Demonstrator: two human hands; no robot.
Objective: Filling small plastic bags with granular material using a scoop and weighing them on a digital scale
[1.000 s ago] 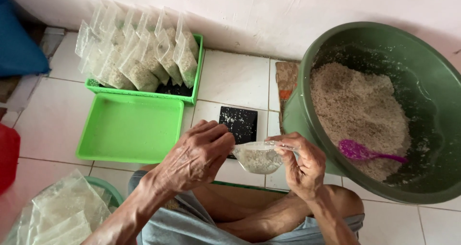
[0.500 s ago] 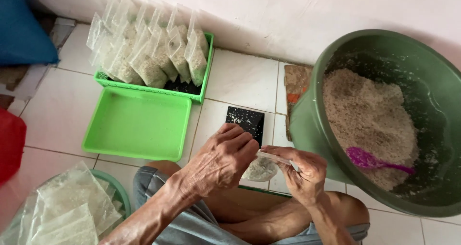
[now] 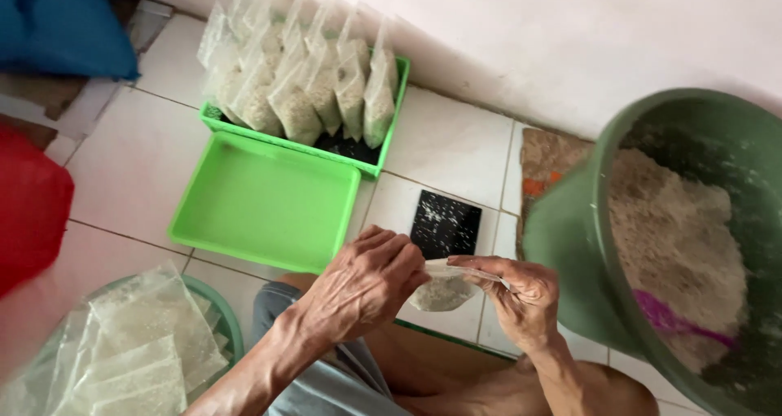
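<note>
Fingers of both hands pinch the top of a small clear bag (image 3: 444, 290) of pale grain: I see my left hand (image 3: 366, 286) and right hand (image 3: 517, 298) gripping it over my lap, beside the green tub (image 3: 570, 245), near the empty tray (image 3: 265, 200).

Showing bright green on the tray (image 3: 265, 200) and the basket (image 3: 389, 114) behind it, far left. Carrying pale beige grain inside the clear packets (image 3: 297, 78). Glinting black with white specks on the small square plate (image 3: 445, 224). Showing dull green on the big tub (image 3: 570, 245) at right, holding grey-beige meal (image 3: 676, 237) and a magenta scoop (image 3: 672, 322). Looking white with grey grout on the floor tiles (image 3: 122, 171). Showing blue on the cloth (image 3: 65, 21) far left, red on the blurred thing (image 3: 28, 204) near left.
</note>
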